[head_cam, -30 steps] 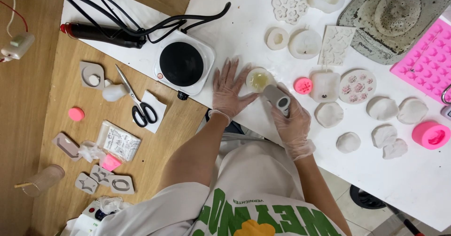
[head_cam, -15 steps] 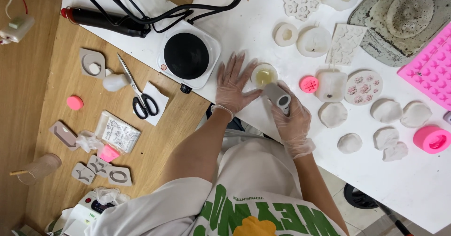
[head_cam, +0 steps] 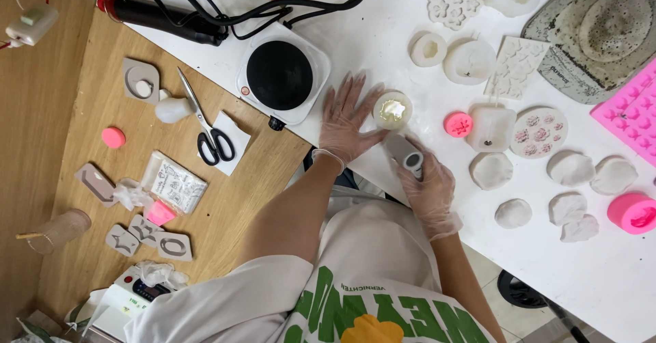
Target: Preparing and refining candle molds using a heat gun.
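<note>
The left hand (head_cam: 347,121) is lying flat and open on the white table (head_cam: 383,35), fingertips touching the small round mould (head_cam: 392,109), just right of the hotplate (head_cam: 281,75). The right hand (head_cam: 427,182) is gripping a grey lighter-like tool (head_cam: 404,154), its tip just below the mould. The mould's contents, dull yellow a moment ago, are now gleaming bright, so the tool appears to be acting on the fill. A pink mould (head_cam: 457,124) is sitting nearby.
</note>
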